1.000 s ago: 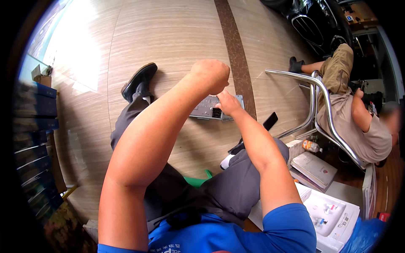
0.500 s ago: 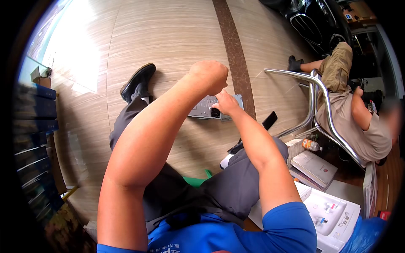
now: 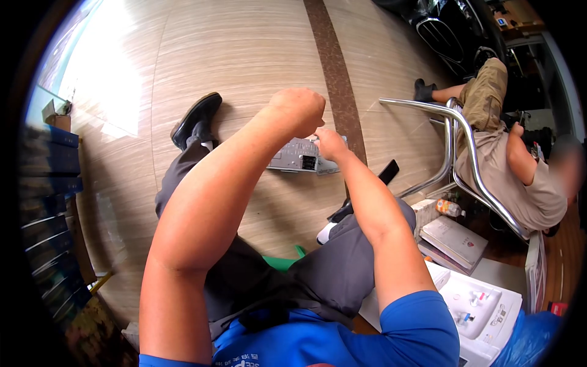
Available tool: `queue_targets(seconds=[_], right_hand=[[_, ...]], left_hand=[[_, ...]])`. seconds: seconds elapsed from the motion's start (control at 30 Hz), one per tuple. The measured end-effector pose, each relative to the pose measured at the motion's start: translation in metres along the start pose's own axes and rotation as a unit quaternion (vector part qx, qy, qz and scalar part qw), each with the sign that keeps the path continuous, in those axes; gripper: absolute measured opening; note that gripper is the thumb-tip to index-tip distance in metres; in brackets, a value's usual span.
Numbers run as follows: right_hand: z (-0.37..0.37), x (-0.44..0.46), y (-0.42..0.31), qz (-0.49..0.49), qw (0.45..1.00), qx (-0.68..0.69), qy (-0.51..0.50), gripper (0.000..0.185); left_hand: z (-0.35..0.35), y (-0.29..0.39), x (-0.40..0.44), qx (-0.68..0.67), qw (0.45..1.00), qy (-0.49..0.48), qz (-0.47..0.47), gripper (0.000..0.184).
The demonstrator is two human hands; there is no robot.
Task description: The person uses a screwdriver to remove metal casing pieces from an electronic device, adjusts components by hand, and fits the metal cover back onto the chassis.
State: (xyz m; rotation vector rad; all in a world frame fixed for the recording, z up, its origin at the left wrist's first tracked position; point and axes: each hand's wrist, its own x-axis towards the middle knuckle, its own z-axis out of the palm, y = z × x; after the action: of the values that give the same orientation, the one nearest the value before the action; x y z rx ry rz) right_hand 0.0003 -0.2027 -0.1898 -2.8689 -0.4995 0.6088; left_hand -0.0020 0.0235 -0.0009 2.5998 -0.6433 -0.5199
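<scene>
L hand fisted, back up, fingers mostly hidden; can't tell if it grasps anything. R hand just near side of it, tips by grey unit's far edge; grip hidden, can't tell.

Grey unit on floor, ctr, under/beyond hands, btwn legs. Far edge partly covered by hands + L forearm; near edge visible, black recess right of its mid. R end close to brown strip.

Room: lots of bare floor far side; also a clear patch near side, btwn unit + knees. Left: L shoe, apart from unit; blue boxes along far-left edge. Right is tighter: dark item by R forearm, ID unclear, then chrome frame, w/ seated person past it. Near right: books, white tap unit.
</scene>
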Motion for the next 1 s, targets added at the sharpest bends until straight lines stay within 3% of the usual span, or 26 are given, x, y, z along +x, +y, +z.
queue_targets(seconds=[0.1, 0.27, 0.47, 1.0], right_hand=[[-0.012, -0.006, 0.001, 0.045, 0.999, 0.003, 0.024, 0.030], [-0.013, -0.007, 0.007, 0.099, 0.995, -0.023, -0.018, 0.029], [-0.020, -0.011, -0.005, 0.104, 0.991, -0.036, -0.076, 0.029], [-0.004, -0.011, 0.000, 0.111, 0.992, -0.042, -0.052, 0.028]], left_hand=[[-0.001, 0.000, -0.001, 0.004, 1.000, 0.000, 0.000, 0.031], [-0.003, 0.002, -0.001, 0.003, 1.000, -0.007, 0.000, 0.032], [-0.002, 0.003, 0.000, 0.005, 1.000, -0.007, 0.001, 0.033], [-0.007, 0.003, -0.006, 0.015, 1.000, 0.005, -0.016, 0.026]])
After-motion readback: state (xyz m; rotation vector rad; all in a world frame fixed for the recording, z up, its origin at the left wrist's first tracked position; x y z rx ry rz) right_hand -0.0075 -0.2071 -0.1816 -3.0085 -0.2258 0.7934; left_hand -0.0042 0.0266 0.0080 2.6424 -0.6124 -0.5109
